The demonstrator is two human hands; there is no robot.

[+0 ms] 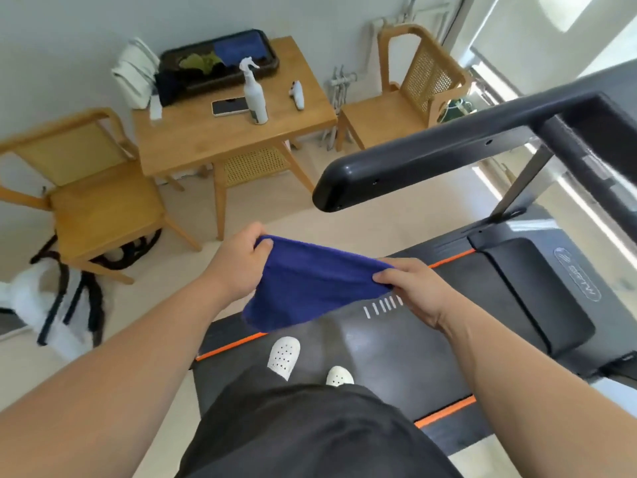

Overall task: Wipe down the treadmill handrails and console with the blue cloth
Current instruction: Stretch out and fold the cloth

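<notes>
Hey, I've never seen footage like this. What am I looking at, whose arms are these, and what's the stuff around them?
It is one picture from a camera worn on a person's head, looking forward and down, so the arms are that person's own. They stand on a treadmill belt in white shoes. The left hand and right hand each pinch an end of a blue cloth, held above the belt. The black bar at upper right is a handrail, untouched. Beyond, a wooden table carries a spray bottle, a phone and a dark tray.

Bare forearms, a black top (310, 432) and white perforated clogs (284, 357) on both feet
</notes>
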